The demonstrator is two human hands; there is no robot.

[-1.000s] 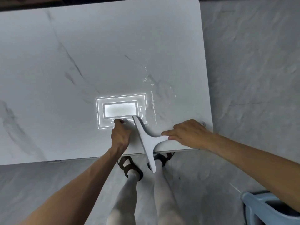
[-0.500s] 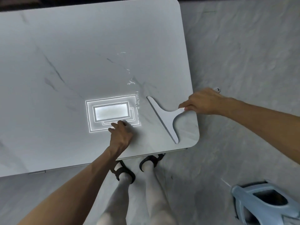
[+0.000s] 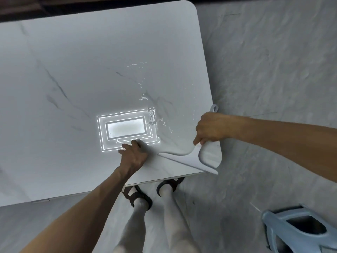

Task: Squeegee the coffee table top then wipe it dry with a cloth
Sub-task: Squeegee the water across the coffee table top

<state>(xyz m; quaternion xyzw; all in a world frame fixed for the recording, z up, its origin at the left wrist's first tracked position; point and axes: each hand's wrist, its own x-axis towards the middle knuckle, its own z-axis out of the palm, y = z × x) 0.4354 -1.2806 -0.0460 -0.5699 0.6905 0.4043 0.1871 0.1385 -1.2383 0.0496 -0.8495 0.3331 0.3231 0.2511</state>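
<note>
At the near right corner of a pale marble-look table (image 3: 91, 70), the right hand (image 3: 212, 128) gripped the handle of a white squeegee (image 3: 189, 157). Its blade ran slantwise from just beside the left hand (image 3: 134, 156) out past the near edge. The left hand rested released on the top, and water streaks (image 3: 151, 115) lay beyond the blade toward the table's middle.

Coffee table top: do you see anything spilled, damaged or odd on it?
Yes: beads and streaks of water lie on the table top, just right of the bright rectangular reflection, so it is not dry. The squeegee in the right hand sticks out past the near right corner. No damage shows.
</note>
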